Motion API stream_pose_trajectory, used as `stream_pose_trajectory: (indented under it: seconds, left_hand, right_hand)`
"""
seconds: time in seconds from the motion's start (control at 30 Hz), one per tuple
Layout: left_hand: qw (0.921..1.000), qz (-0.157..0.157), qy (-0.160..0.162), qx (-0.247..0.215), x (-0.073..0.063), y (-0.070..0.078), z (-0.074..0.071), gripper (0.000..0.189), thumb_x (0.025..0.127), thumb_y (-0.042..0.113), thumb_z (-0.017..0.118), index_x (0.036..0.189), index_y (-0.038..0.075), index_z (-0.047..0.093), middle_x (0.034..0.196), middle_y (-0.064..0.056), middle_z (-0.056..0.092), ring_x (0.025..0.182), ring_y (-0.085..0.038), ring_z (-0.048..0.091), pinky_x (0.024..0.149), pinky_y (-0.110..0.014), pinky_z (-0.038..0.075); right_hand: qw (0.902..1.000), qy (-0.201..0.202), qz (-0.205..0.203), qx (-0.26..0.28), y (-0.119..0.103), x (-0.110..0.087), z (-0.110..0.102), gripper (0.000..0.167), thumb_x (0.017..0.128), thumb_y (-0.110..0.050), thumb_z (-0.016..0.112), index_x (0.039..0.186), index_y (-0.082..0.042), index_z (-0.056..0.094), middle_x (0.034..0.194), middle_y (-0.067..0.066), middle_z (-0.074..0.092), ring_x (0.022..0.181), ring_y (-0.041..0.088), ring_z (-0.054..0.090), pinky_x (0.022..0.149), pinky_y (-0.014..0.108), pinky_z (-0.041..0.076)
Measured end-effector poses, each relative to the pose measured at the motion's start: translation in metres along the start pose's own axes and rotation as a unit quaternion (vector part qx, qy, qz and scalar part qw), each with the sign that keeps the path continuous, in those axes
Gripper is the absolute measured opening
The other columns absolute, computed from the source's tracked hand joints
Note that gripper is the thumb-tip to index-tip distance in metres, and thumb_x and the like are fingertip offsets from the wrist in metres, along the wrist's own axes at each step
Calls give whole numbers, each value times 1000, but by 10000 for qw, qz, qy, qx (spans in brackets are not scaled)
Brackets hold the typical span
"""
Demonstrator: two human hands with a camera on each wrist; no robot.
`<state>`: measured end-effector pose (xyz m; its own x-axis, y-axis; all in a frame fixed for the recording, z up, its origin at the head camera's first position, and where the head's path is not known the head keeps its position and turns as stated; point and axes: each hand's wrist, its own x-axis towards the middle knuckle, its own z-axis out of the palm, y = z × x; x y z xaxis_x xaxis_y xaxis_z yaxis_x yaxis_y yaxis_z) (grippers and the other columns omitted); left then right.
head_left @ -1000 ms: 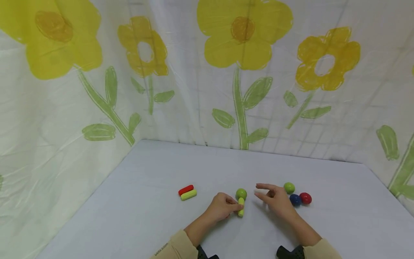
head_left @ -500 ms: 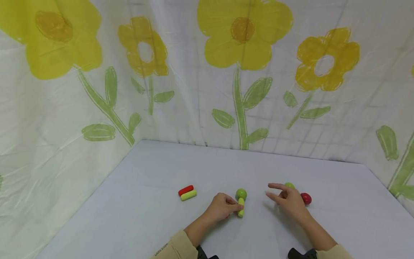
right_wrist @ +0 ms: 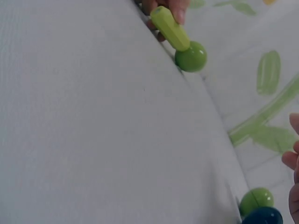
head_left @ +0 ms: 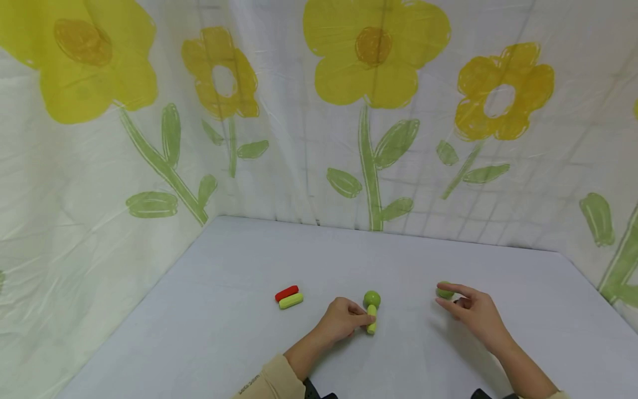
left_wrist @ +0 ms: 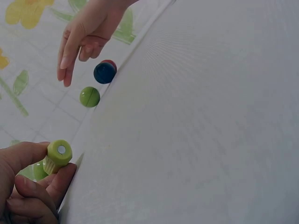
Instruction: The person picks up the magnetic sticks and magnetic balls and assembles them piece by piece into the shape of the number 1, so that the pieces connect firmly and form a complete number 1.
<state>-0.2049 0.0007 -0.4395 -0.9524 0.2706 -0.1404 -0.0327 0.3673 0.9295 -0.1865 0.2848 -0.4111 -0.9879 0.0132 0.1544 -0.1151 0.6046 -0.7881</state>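
Observation:
In the head view my left hand (head_left: 341, 320) pinches a yellow-green magnetic rod (head_left: 371, 327) between thumb and fingers. A round silvery end shows on that rod in the left wrist view. Its far end touches a green ball (head_left: 371, 299); the right wrist view shows the two in line. My right hand (head_left: 477, 317) holds nothing, thumb and index finger extended and apart. Behind its fingertips is a second green ball (head_left: 444, 293). Beside that ball, the left wrist view has a blue ball (left_wrist: 103, 73) with a red ball (left_wrist: 110, 61) partly hidden behind it.
A red rod (head_left: 286, 293) and another yellow-green rod (head_left: 291, 301) lie side by side, left of my left hand. The white table (head_left: 224, 343) ends at a curtain (head_left: 289, 183) printed with yellow flowers.
My right hand has moved right, away from the rod and ball, to over the other balls, covering the red and most of the blue in the head view. My left hand keeps its place.

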Motion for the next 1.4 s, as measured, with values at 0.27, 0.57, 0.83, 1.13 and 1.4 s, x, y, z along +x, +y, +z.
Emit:
stream_pose_trajectory:
  seconds: [0.27,0.57,0.83,1.13,1.4]
  left_hand:
    - [10000,-29,-18,28,1,0,0,19,77,23,75,78,4,71,62,6,58,49,-5,41,46,-19,34]
    - [9999,-68,-45,96,2,-2,0,19,78,25,75,79,6,71,63,7,59,48,-5,42,46,-19,34]
    - [9999,-89,-84,-20,3,-3,0,19,78,25,75,80,6,70,64,6,60,49,-5,42,46,-19,34]
    - [9999,-94,-48,-56,3,-3,0,19,78,23,75,79,5,70,63,6,59,48,-5,41,45,-19,34]
    - [9999,-97,-108,-18,3,-2,0,19,78,24,74,79,5,70,63,6,58,49,-5,41,46,-19,34]
  right_hand:
    - [9988,283,288,-265,15,-5,-27,50,86,-34,66,123,-3,57,56,-8,47,54,5,45,48,26,35]
    - [9934,272,997,-502,38,-6,-48,63,84,-46,64,130,-4,53,54,-5,46,54,7,41,48,30,31]
    - [9892,-3,1398,-450,56,-4,-53,72,82,-51,64,135,-5,47,55,-5,44,52,9,42,52,28,35]
    - [9951,25,956,-256,72,-2,-49,62,84,-40,66,132,-5,50,59,-6,50,54,8,44,52,27,37]
    - [9968,49,793,-92,74,-3,-47,60,84,-35,68,132,-5,50,61,-7,51,57,7,44,54,27,37]
